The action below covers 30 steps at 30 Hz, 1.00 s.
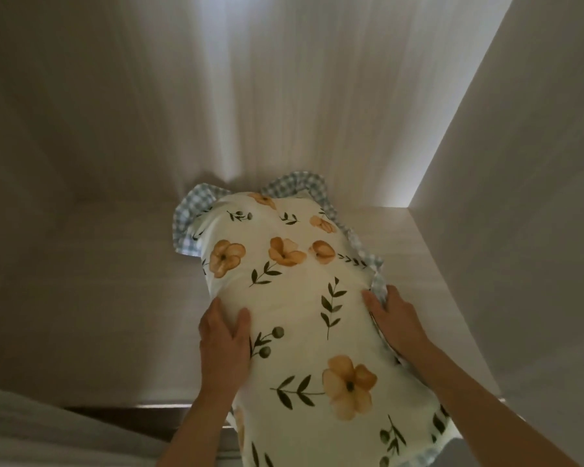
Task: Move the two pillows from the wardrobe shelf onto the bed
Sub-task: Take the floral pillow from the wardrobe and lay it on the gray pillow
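A cream pillow (304, 298) printed with orange flowers and dark leaves, edged in a blue gingham frill, lies lengthwise on the wardrobe shelf (115, 315). Its near end hangs over the shelf's front edge toward me. My left hand (223, 345) grips the pillow's left side, thumb on top. My right hand (395, 325) presses and holds its right side by the frill. A second flowered edge (239, 429) peeks out under the pillow at the lower left; I cannot tell whether it is another pillow.
The wardrobe's back panel (250, 96) rises behind the pillow and a side wall (520, 230) closes in on the right. The shelf's front edge (132, 407) runs across the bottom. A pale panel (31, 433) sits at the lower left.
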Available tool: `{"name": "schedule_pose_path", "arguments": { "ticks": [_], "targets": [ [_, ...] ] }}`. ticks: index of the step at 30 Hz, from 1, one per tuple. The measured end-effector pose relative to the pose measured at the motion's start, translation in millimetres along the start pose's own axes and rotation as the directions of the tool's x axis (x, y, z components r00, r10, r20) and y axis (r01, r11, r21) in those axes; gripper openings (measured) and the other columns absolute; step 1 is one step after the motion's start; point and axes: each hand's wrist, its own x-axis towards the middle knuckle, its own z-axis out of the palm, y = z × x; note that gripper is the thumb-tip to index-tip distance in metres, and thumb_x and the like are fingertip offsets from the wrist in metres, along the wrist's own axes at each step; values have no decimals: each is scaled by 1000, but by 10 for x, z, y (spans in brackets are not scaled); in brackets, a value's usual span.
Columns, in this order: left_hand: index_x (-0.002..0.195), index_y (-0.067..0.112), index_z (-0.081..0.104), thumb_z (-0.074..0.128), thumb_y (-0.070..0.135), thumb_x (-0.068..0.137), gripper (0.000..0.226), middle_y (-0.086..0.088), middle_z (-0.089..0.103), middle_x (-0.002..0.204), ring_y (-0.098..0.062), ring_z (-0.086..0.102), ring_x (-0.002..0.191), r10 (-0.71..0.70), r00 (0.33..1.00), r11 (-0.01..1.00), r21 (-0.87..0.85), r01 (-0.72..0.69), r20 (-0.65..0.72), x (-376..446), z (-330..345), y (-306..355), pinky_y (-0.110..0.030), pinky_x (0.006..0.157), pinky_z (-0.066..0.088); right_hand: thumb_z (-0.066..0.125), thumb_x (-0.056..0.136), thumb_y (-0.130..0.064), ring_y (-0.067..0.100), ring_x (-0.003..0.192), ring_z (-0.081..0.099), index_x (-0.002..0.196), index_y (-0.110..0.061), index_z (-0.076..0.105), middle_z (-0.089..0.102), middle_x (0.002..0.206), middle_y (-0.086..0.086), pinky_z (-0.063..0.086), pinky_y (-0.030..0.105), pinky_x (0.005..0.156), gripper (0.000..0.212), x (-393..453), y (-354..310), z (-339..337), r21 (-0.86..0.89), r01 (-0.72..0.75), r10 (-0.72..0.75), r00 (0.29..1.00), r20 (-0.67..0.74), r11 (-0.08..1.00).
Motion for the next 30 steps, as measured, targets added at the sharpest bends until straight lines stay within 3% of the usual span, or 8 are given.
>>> {"name": "schedule_pose_path", "arguments": {
  "ticks": [3,5,7,10,13,21,26,30],
  "targets": [
    [151,15,20,54,58,89,82,-18,41,146,-38,45,129,-173,984,981,-88,175,33,-15,8,-24,-56,103,43,48,92,-49,31,121,48,142,-12,34,48,136,13,44,44,98,63,-30,-103,-20,-367,126,-210,957,-199,922],
    [152,14,16,54,62,87,89,-18,45,144,-38,47,128,-264,963,951,-153,270,55,-40,16,-30,-54,104,42,51,93,-33,31,127,40,138,-11,41,46,139,13,39,43,104,51,-40,-214,-15,-493,232,-363,913,-187,839],
    [153,14,13,55,64,85,94,-18,46,144,-39,47,127,-308,950,931,-186,314,57,-72,33,-37,-54,105,41,47,95,-23,28,131,37,133,-10,50,49,137,12,36,38,108,40,-41,-251,23,-523,293,-405,907,-111,801],
    [152,15,15,61,67,79,101,-16,48,140,-38,50,124,-334,941,918,-213,336,47,-148,78,-7,-55,103,43,40,99,-24,24,112,54,126,-10,55,58,124,11,48,37,93,34,-40,-217,27,-348,250,-297,951,-87,903],
    [145,15,31,67,65,76,92,-11,55,131,-33,56,114,-326,945,922,-225,315,-12,-268,132,52,-54,98,49,32,100,-36,24,84,59,113,-10,55,64,101,11,52,39,75,38,-37,-180,-26,-212,98,-105,994,-20,972],
    [139,23,47,72,53,78,73,1,64,112,-21,63,96,-265,923,955,-208,212,-279,-877,272,64,-40,83,55,34,90,-63,32,100,60,130,-10,44,60,116,12,50,40,80,67,-211,127,-55,-189,68,-57,996,63,980],
    [139,25,48,73,49,79,69,5,66,110,-19,64,100,-190,896,979,-147,142,-401,-1452,327,87,-38,87,55,42,90,-58,31,97,59,126,-11,49,60,114,11,49,40,82,59,-526,369,-124,-37,142,-141,990,31,989],
    [137,31,50,74,48,76,67,14,67,106,-12,66,97,-150,864,984,-159,82,-481,-2019,316,124,-35,84,57,48,89,-54,28,95,57,126,-13,46,60,116,10,44,36,78,55,-805,502,-191,149,139,-155,982,105,979]
  ]
}}
